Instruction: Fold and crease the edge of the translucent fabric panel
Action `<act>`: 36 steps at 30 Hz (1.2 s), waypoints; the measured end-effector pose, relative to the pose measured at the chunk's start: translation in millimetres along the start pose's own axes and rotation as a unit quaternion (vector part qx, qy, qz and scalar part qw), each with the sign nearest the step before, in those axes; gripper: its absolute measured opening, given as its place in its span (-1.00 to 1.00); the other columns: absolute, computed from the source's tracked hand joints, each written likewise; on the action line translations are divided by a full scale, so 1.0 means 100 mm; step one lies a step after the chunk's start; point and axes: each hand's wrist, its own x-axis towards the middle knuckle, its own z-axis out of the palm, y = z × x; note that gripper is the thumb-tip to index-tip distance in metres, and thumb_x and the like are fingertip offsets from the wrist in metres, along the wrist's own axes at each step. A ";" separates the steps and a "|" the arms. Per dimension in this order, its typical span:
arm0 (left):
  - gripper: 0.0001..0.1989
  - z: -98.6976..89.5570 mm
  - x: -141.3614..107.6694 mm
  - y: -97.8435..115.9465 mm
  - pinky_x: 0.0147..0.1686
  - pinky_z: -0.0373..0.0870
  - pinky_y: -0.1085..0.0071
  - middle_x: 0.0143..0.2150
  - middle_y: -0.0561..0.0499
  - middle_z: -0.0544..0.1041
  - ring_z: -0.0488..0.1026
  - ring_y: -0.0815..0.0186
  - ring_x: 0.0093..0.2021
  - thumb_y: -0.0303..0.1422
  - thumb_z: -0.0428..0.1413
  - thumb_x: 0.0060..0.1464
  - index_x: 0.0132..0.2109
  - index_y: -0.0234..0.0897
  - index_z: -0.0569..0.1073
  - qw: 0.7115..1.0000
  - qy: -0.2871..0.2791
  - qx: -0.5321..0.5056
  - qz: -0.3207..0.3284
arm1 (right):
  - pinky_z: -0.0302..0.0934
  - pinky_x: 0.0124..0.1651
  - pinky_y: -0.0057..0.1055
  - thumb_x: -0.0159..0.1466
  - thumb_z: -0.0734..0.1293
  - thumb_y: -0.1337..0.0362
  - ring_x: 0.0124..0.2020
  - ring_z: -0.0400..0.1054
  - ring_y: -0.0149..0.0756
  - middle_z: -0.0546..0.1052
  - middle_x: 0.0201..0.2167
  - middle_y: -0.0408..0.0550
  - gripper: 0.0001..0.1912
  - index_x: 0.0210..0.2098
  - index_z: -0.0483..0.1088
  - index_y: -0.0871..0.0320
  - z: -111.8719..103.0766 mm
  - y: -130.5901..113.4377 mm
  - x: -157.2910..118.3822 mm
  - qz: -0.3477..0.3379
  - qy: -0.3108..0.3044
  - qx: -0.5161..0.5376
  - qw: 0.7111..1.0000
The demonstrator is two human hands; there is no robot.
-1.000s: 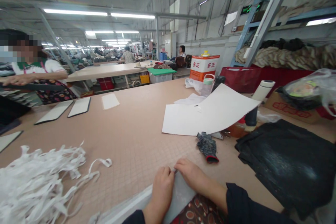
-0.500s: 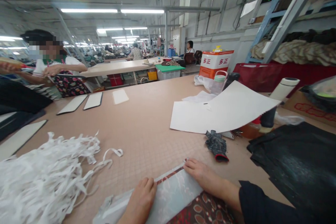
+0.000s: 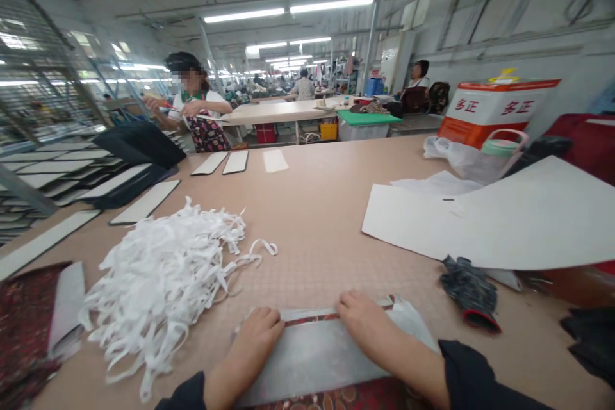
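Observation:
A patterned fabric piece (image 3: pixel 312 349) lies on the table in front of me, its greyish-white backing up. Along its far edge runs a narrow dark-red strip, and brown-red print shows at the near edge. My left hand (image 3: pixel 262 333) rests at the left end of that strip, fingers bent and together on the cloth edge. On the right, my right hand (image 3: pixel 362 317) presses the far edge with its fingers closed together. What lies under the fingertips is hidden. Left of my left hand sits a heap of white tape strips (image 3: pixel 158 275).
A dark knitted glove (image 3: pixel 471 295) and a large white sheet (image 3: pixel 485 224) lie to the right. Beyond stand a cup in a plastic bag and a red-white canister (image 3: pixel 500 109). Black-edged white panels (image 3: pixel 144 202) and folded red fabric (image 3: pixel 29 320) are left. A co-worker (image 3: pixel 202 109) stands across.
My view has swung left, so the heap and panels appear farther right. The fabric now lies nearly square to me, and my hands sit more level along its far edge.

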 end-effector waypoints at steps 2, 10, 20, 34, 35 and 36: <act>-0.87 0.04 -0.03 0.02 -0.27 0.18 0.38 -0.29 0.05 0.40 0.29 0.30 -0.29 -0.50 0.02 0.09 -0.20 -0.25 0.38 0.999 0.015 0.035 0.025 | 0.10 -0.30 -0.37 0.11 0.22 0.53 -0.30 0.27 -0.25 0.44 -0.32 -0.03 -0.78 -0.28 0.36 0.19 0.07 -0.38 0.21 -0.055 0.032 0.034 0.997; -0.89 0.01 -0.24 -0.06 -0.04 0.11 0.27 -0.29 0.04 0.40 0.28 0.31 -0.26 -0.46 0.03 0.11 -0.18 -0.29 0.36 0.996 0.039 0.069 0.037 | 0.08 -0.27 -0.30 0.10 0.26 0.50 -0.29 0.25 -0.18 0.43 -0.31 0.02 -0.79 -0.25 0.36 0.22 0.45 -0.45 0.06 -0.091 0.089 -0.004 0.992; -0.91 -0.01 -0.36 -0.08 0.17 -0.14 0.07 -0.41 0.15 0.37 0.30 0.38 -0.26 -0.42 0.01 0.13 -0.34 -0.22 0.37 0.991 0.117 0.045 -0.051 | 0.11 -0.30 -0.39 0.12 0.20 0.57 -0.31 0.29 -0.27 0.44 -0.36 -0.04 -0.77 -0.37 0.40 0.18 0.16 -0.80 0.44 -0.098 0.010 0.057 0.994; -0.81 0.07 -0.72 0.01 0.05 0.09 0.19 -0.23 0.05 0.46 0.31 0.31 -0.14 -0.50 -0.06 0.13 -0.17 -0.19 0.40 0.975 0.158 -0.016 -0.158 | 0.08 -0.23 -0.42 0.24 0.18 0.44 -0.27 0.23 -0.30 0.41 -0.35 -0.13 -0.82 -0.34 0.39 0.12 0.48 -1.22 0.85 -0.131 0.048 0.176 0.975; -0.80 0.07 -0.72 0.01 0.05 0.08 0.19 -0.22 0.05 0.46 0.32 0.30 -0.15 -0.51 -0.07 0.14 -0.18 -0.19 0.40 0.974 0.157 -0.021 -0.161 | 0.08 -0.22 -0.41 0.23 0.19 0.43 -0.27 0.23 -0.29 0.41 -0.35 -0.12 -0.84 -0.33 0.38 0.12 0.50 -1.24 0.84 -0.148 0.061 0.166 0.973; -0.80 0.07 -0.72 0.02 0.05 0.08 0.19 -0.22 0.05 0.46 0.32 0.30 -0.15 -0.51 -0.08 0.14 -0.19 -0.20 0.39 0.974 0.156 -0.025 -0.163 | 0.08 -0.22 -0.39 0.23 0.20 0.43 -0.26 0.22 -0.28 0.41 -0.33 -0.12 -0.86 -0.31 0.37 0.13 0.51 -1.25 0.82 -0.169 0.074 0.154 0.971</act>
